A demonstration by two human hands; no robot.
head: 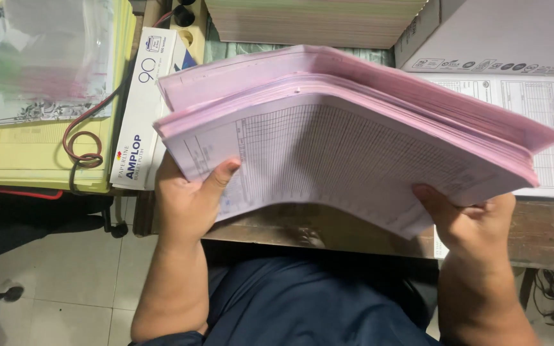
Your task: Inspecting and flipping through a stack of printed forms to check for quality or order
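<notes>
A thick stack of pink printed forms (354,147) is lifted above the wooden table edge (546,234), its near side bowed and fanned open. My left hand (190,202) grips the stack's left near corner, thumb pressed on the top sheet. My right hand (472,221) holds the right near edge from below, thumb on the top sheet. The forms show a fine grid of ruled lines.
A white envelope box (142,109) lies left of the stack, beside yellow paper piles (40,150) with a red cable (81,138). A white printed form (546,128) and a cardboard box (501,32) sit right. More paper stacks (315,22) lie behind.
</notes>
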